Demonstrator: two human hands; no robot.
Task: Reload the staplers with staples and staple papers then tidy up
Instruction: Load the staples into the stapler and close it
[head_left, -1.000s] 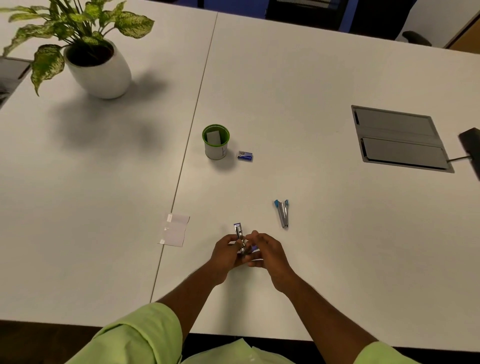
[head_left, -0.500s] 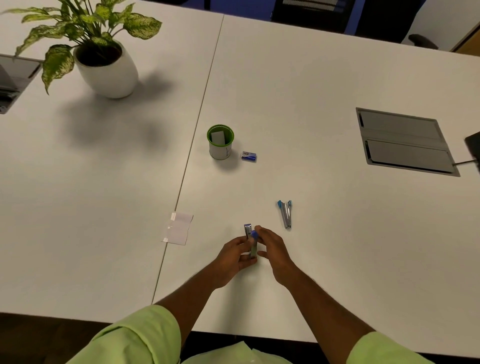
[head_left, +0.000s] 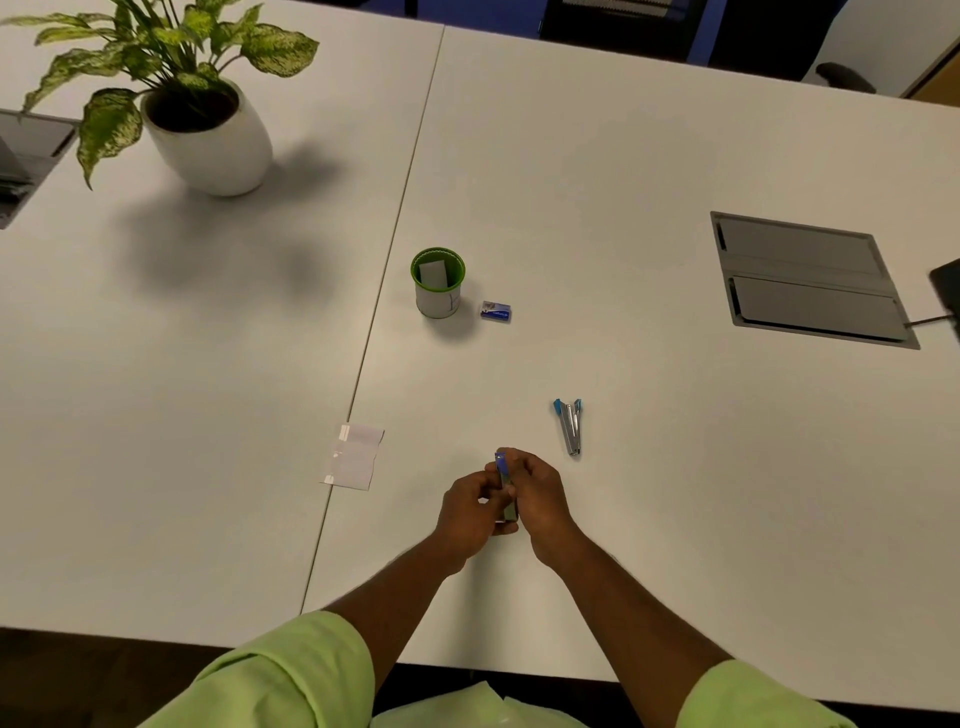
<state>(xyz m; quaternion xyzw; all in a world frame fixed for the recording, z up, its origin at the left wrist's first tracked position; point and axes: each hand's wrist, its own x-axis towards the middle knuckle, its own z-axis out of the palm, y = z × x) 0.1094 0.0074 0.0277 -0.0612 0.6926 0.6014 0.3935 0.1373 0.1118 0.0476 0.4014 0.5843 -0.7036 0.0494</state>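
Note:
A small metal stapler with a blue tip (head_left: 505, 480) is held between both hands near the table's front edge. My left hand (head_left: 467, 512) grips its lower end and my right hand (head_left: 537, 499) curls round its upper part from the right. A second stapler with light blue ends (head_left: 570, 427) lies on the table just right of my hands. A small blue staple box (head_left: 496, 310) lies farther back, beside a green-rimmed cup (head_left: 437, 283) with a paper slip inside. A small white paper (head_left: 353, 456) lies to the left.
A potted plant (head_left: 208, 132) stands at the back left. A grey cable hatch (head_left: 805, 278) is set into the table at the right, with a dark object (head_left: 948, 291) at its edge. A seam (head_left: 374, 322) runs between the two tabletops.
The stapler was open with its arm raised; now it is folded together between both hands. My right hand has closed over its upper part. The view has shifted slightly.

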